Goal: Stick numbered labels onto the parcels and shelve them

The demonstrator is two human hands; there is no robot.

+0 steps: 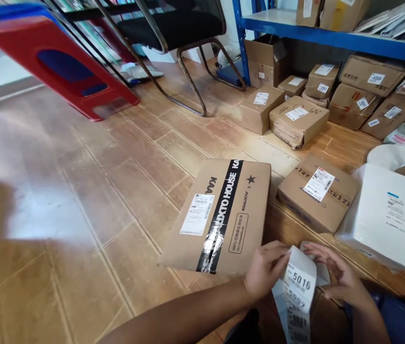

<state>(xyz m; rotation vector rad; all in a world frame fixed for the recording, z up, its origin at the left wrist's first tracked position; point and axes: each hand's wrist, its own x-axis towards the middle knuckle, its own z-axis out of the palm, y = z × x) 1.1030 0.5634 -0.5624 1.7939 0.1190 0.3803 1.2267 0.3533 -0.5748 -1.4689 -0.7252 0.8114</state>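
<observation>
A long strip of white number labels (300, 284) hangs down in front of me, with "5010" readable near its top and further numbers below. My left hand (265, 270) pinches the strip's upper left edge between thumb and fingers. On the other side my right hand (344, 274) curls its fingers and thumb around the folded part of the strip. Just beyond my left hand lies a flat cardboard parcel (252, 210) with black printed tape and a white shipping label (197, 215).
To the right are a brown carton (299, 188) and a white wrapped box (374, 224). Several labelled cartons (297, 119) stand by a blue shelf (295, 29). A black chair (170, 28) and a red plastic stool (19, 43) are on the tiled floor further back.
</observation>
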